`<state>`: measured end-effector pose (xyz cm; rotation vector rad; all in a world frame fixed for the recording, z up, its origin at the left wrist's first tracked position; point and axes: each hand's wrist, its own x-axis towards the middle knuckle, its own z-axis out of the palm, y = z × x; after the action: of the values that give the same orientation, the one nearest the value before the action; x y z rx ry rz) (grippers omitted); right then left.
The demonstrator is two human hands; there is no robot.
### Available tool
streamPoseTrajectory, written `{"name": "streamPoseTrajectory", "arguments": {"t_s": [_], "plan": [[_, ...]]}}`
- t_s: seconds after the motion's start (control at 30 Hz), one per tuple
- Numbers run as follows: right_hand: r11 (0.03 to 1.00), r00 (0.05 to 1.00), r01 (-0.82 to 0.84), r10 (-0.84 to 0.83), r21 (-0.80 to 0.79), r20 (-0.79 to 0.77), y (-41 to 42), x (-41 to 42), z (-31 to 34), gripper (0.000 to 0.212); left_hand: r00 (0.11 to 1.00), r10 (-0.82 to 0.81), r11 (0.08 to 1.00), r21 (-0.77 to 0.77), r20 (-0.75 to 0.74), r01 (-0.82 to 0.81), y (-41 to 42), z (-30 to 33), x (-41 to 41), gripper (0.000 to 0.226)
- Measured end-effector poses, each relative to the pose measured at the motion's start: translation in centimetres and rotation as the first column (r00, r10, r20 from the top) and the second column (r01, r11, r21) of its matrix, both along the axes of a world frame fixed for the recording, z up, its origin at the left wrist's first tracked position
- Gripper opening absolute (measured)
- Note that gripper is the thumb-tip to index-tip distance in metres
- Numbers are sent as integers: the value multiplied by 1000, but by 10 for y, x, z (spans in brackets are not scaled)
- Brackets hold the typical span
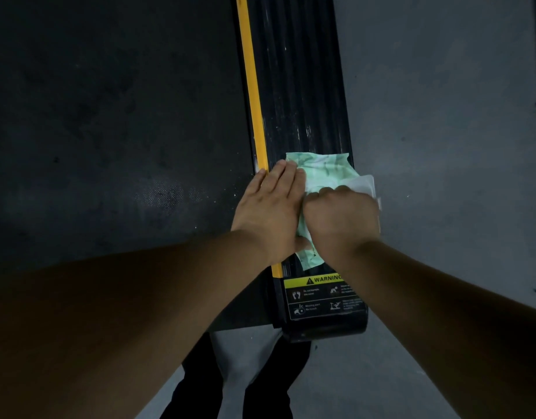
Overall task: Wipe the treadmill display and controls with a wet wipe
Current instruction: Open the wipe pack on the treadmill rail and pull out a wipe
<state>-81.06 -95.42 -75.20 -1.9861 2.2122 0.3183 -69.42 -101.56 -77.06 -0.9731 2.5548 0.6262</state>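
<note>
The right hand's (340, 216) grip curls on a white wet wipe (366, 184) while the flat-fingered left hand (268, 204) presses the pale green plastic wipe pack (321, 167) onto the black ribbed treadmill side rail (300, 86).

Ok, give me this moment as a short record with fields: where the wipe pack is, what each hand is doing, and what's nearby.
wipe pack: green packet lying on the treadmill's black side rail
left hand: fingers straight, pressing flat on the packet's left edge
right hand: fingers curled, gripping a white wipe at the packet
yellow strip: runs along the rail's left side
warning label: on the rail's near end
display and controls: not in view
</note>
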Motion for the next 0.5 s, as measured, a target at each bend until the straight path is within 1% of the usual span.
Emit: {"name": "streamPoseTrajectory", "arguments": {"t_s": [0.1, 0.17, 0.2, 0.27, 0.37, 0.43, 0.5], "plan": [[1000, 1000, -10, 10, -7, 15, -1, -4, -2, 15, 1000, -3, 1000, 1, -4, 3, -1, 0, 1, 119], [999, 999, 29, -29, -13, 13, 2, -11, 0, 21, 1000, -1, 1000, 4, 0, 1, -1, 0, 1, 121], [998, 997, 59, -57, -37, 49, 5, -14, 0, 23, 1000, 5, 1000, 7, -3, -5, -2, 1, 0, 122], [986, 981, 133, -117, -99, 156, 12, -19, -1, 20, 999, 36, 999, 20, -27, -35, 0, 2, -1, 121], [959, 946, 235, -188, -160, 265, 18, -21, -7, 25, 998, 49, 998, 27, -51, -48, 4, 3, -5, 109], [946, 928, 278, -220, -165, 300, 22, -23, -10, 23, 997, 53, 999, 12, -49, -52, 6, 3, -7, 101], [932, 917, 315, -250, -181, 311, 24, -27, -9, 21, 998, 48, 999, -8, -37, -49, 6, 2, -8, 99]]}}
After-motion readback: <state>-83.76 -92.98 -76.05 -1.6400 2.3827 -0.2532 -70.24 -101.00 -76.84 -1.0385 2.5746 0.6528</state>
